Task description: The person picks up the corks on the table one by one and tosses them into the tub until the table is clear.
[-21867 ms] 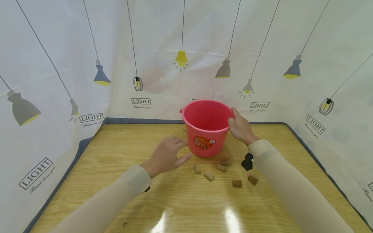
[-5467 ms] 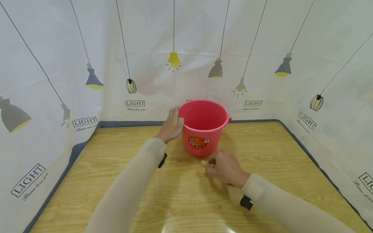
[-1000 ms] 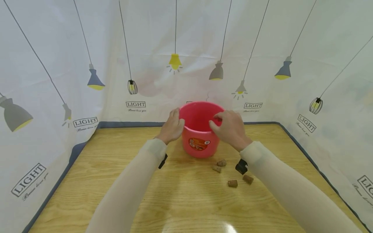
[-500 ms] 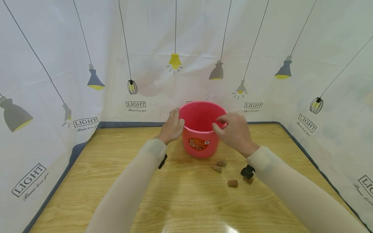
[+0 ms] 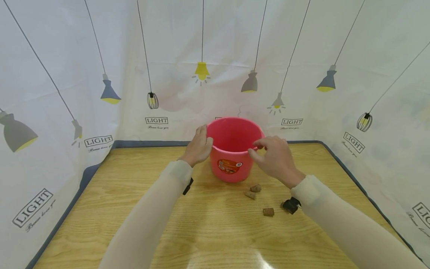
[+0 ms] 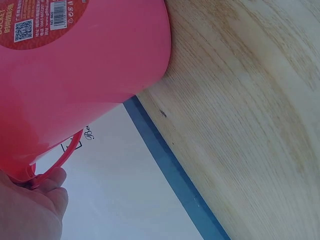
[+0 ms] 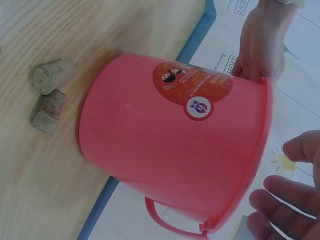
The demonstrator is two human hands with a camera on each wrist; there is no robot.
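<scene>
The left hand (image 5: 197, 146) grips the bucket (image 5: 231, 155); the right hand (image 5: 273, 155) is loosely spread. One cork (image 5: 282, 205) is mostly hidden behind a black device (image 5: 292, 206). The bucket stands between both hands.

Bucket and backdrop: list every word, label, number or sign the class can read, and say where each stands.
"LIGHT": boxed, repeated on the white backdrop.
Script under "LIGHT": too small to read surely.
Red label on the pink bucket: lettering, and print near the QR code and barcode, too small or blurred.
</scene>
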